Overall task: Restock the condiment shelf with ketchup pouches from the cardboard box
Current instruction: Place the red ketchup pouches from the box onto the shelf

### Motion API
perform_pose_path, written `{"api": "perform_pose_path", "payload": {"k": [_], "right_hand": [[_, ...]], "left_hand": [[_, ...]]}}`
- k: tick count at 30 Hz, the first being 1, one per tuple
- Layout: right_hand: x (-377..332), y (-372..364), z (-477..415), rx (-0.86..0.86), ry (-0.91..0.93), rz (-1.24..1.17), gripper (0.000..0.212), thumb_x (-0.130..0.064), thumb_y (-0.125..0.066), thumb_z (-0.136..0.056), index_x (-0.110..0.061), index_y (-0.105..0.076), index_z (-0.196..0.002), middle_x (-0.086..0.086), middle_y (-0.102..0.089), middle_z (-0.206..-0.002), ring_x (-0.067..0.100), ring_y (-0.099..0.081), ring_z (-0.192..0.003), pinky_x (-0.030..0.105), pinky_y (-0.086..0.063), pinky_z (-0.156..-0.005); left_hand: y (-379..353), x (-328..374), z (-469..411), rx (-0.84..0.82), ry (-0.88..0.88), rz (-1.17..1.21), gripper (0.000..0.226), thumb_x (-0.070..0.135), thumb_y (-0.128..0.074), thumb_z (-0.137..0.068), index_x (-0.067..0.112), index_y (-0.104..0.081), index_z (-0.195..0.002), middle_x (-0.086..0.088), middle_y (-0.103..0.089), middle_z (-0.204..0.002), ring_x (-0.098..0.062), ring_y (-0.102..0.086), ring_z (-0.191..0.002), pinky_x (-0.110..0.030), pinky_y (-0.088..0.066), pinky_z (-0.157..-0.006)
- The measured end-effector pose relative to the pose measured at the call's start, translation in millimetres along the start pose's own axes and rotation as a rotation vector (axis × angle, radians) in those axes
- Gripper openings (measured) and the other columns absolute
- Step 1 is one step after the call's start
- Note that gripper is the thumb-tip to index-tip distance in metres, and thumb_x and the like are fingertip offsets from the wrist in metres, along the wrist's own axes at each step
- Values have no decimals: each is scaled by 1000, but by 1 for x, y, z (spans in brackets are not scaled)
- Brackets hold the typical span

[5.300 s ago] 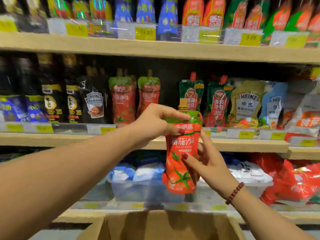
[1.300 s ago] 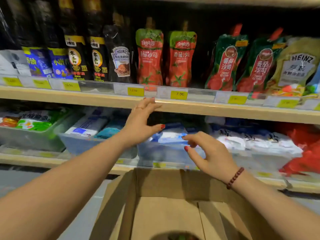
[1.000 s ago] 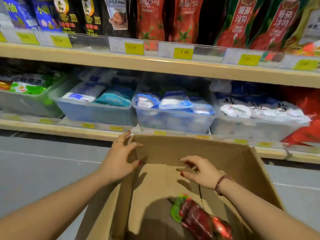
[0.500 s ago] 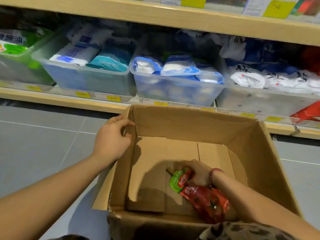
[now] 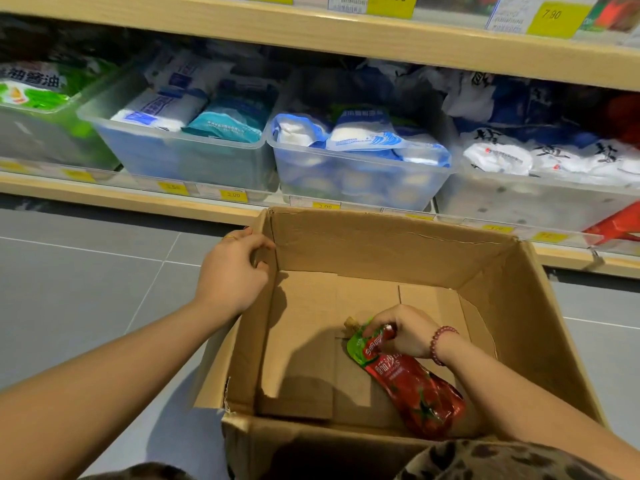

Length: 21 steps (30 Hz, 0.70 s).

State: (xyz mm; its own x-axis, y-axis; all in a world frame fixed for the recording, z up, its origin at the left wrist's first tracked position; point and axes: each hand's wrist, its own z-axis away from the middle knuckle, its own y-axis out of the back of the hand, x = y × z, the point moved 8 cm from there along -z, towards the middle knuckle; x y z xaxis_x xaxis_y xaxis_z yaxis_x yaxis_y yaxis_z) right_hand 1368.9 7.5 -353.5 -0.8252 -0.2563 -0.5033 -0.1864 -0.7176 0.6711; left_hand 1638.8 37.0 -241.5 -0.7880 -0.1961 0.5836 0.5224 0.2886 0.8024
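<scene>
The left hand [image 5: 232,271] gripped the cardboard box [image 5: 381,247] at its ten o'clock rim while the right hand [image 5: 403,332] pinched the ketchup pouch [image 5: 412,389] at five o'clock.

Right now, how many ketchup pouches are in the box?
1. The ketchup pouch lies on the floor of the cardboard box, with the right hand gripping its top. The arm may hide another.

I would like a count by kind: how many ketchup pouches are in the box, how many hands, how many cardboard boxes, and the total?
Ketchup pouch: 1
Hands: 2 (left hand, right hand)
Cardboard box: 1
Total: 4
</scene>
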Motion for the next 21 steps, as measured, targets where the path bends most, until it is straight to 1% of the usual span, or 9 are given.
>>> {"api": "perform_pose_path", "payload": {"k": [3,6,8,11,14,16,17,18,21], "right_hand": [[-1,13,4,79,-16,-186,25,-14,-68,-80,-34,-69,-95,-7,-65,-108,12,-62,-97,30,-58,-76],[-11,36,16,187,42,-338,31,-6,-70,-77,-36,-68,-85,-12,-64,-98,10,-62,-93,23,-55,-71],[-23,56,24,272,87,-468,33,-1,-68,-78,-33,-69,-85,-7,-66,-98,7,-63,-88,19,-53,-66],[-53,100,41,440,214,-621,33,7,-67,-77,-24,-70,-90,-3,-69,-96,-1,-65,-79,13,-51,-66],[-95,156,60,578,378,-709,34,9,-66,-77,-20,-70,-92,-5,-69,-91,-3,-65,-76,13,-52,-69],[-124,195,76,657,481,-715,34,9,-65,-77,-22,-69,-90,-6,-69,-92,0,-66,-80,16,-53,-72],[-138,214,85,698,534,-717,34,8,-65,-77,-23,-70,-89,-7,-70,-91,2,-67,-82,17,-54,-71],[-151,233,93,736,585,-728,32,7,-66,-77,-23,-70,-87,-9,-71,-90,4,-67,-83,18,-54,-70],[-187,282,113,799,688,-795,29,6,-66,-77,-21,-72,-85,-9,-73,-85,10,-68,-81,24,-55,-69]], "left_hand": [[0,1,0,-5,-14,-24,30,13,-63,-81,34,-63,-103,-3,-54,-130,-24,-53,-115,-34,-43,-90],[-1,3,-1,-31,-22,-64,29,16,-62,-82,34,-62,-105,-2,-51,-134,-23,-54,-112,-30,-43,-85],[-2,3,-2,-73,-12,-106,28,21,-62,-84,35,-61,-107,-1,-47,-139,-22,-54,-114,-31,-44,-85],[4,12,-6,-114,-55,-137,28,24,-61,-86,35,-61,-111,-1,-47,-141,-18,-50,-120,-31,-45,-88],[24,52,-19,-144,-231,6,30,22,-61,-87,33,-62,-115,2,-47,-140,-12,-40,-130,-26,-32,-101],[44,91,-27,-154,-348,157,39,23,-62,-87,38,-56,-123,6,-47,-140,-6,-37,-131,-33,-33,-109],[56,112,-31,-146,-397,241,45,26,-63,-87,40,-50,-128,10,-47,-139,-2,-38,-129,-36,-38,-107],[67,131,-34,-147,-434,333,53,29,-64,-87,44,-42,-133,16,-46,-138,2,-40,-126,-34,-42,-104],[92,175,-42,-214,-486,613,83,41,-67,-80,57,-12,-140,40,-38,-133,10,-42,-123,-13,-46,-90]]}}
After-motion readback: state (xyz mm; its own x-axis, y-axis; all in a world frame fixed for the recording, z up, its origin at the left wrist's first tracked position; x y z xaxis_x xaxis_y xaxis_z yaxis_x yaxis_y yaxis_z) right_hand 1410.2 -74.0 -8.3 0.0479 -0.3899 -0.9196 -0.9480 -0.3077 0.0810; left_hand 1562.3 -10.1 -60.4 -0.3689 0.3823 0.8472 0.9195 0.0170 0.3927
